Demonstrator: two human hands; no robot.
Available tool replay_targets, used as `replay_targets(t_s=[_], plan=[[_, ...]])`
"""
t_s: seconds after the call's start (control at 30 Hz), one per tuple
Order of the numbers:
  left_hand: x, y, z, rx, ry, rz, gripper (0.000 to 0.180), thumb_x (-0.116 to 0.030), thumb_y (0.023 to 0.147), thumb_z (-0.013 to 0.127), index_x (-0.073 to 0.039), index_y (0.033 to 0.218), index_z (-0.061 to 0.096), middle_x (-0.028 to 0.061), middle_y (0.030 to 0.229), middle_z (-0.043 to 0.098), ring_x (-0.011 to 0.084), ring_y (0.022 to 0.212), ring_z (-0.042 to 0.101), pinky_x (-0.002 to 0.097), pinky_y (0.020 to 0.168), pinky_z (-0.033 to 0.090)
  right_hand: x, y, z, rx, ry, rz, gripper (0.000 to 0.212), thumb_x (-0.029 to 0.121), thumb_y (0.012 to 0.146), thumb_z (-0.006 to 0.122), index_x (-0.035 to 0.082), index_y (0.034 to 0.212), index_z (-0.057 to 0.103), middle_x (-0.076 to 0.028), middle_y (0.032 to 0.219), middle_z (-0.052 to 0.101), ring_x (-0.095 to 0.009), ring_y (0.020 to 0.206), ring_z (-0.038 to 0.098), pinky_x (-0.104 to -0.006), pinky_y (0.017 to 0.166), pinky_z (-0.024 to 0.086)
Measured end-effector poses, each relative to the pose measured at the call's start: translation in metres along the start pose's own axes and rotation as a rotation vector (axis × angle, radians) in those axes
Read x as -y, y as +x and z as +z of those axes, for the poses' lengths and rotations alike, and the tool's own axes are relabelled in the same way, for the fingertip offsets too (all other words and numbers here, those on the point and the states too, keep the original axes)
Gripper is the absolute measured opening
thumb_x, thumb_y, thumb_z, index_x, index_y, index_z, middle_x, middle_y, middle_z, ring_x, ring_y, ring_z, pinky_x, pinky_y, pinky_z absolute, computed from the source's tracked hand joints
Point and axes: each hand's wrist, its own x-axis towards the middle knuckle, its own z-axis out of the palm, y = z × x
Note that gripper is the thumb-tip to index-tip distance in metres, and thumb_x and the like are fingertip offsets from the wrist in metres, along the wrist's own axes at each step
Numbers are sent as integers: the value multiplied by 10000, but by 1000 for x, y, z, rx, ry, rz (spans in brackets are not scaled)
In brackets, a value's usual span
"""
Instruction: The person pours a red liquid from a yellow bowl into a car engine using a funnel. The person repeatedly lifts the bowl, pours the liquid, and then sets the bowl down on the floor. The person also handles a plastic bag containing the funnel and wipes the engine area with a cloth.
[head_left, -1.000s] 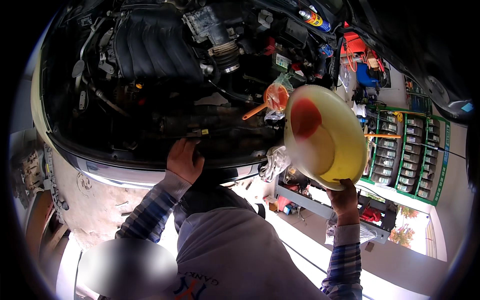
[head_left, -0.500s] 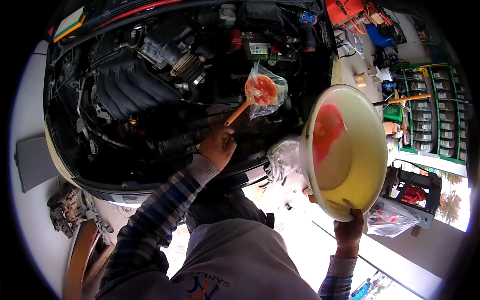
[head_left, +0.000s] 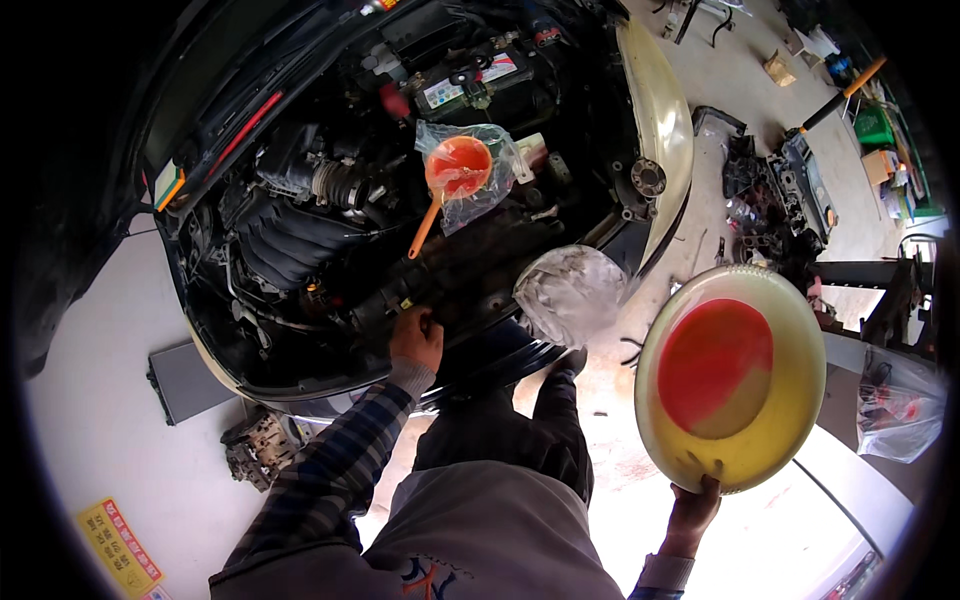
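- Far left of the left fingers, a yellow-and-red sign [head_left: 118, 548] bore printing.
- Left hand [head_left: 415, 342]: fingers curled at the engine bay [head_left: 500, 245]; whether gripping, I couldn't tell.
- Beyond them: orange ladle [head_left: 458, 167] on clear plastic [head_left: 485, 208], then a battery [head_left: 515, 97] with a printed label [head_left: 441, 93].
- Right hand [head_left: 692, 512]: fingers clamped on the yellowish basin [head_left: 797, 395] above, farther from the ladle than a second earlier, its red patch [head_left: 715, 360] wider.
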Motion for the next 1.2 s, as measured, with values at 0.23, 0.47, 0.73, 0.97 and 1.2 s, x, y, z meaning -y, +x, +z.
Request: replay_targets(t_s=[0.23,0.47,0.73,0.97,1.2], plan=[[62,-4,50,-13,204,-32,391,-208,901,504,14,1213,588,259,1176,623,431,1105,578,456,959,447,-143,116,-140,-37,294,200,376,204,959,473,19,1284,519,-118,1228,606,-240,1047,600,-351,791,509],[124,27,-3,92,676,330,478,-246,899,555,10,1302,531,218,1274,577,390,1193,538,439,1041,426,-274,226,-205,-84,592,203,450,196,932,517,15,1343,497,-119,1299,574,-277,1199,547,-424,988,474],[58,10,-9,364,116,-265,725,-421,849,634,-71,1436,393,105,1368,498,269,1249,494,390,1031,437,-392,360,-238,-117,784,169,501,147,880,588,64,1364,491,-107,1359,536,-289,1284,492,-479,1093,414],[-26,-19,45,340,-332,-475,553,-505,988,453,-135,1399,441,62,1284,545,223,1185,506,370,1025,403,-429,478,-195,-47,921,121,515,84,856,586,101,1363,498,-82,1358,543,-288,1284,493,-502,1117,388],[101,35,-74,236,141,-393,527,-420,986,518,-108,1405,443,59,1270,550,174,1100,562,310,907,490,-412,590,-88,98,857,89,470,108,862,611,61,1321,520,-104,1305,573,-269,1264,510,-453,1092,425]])
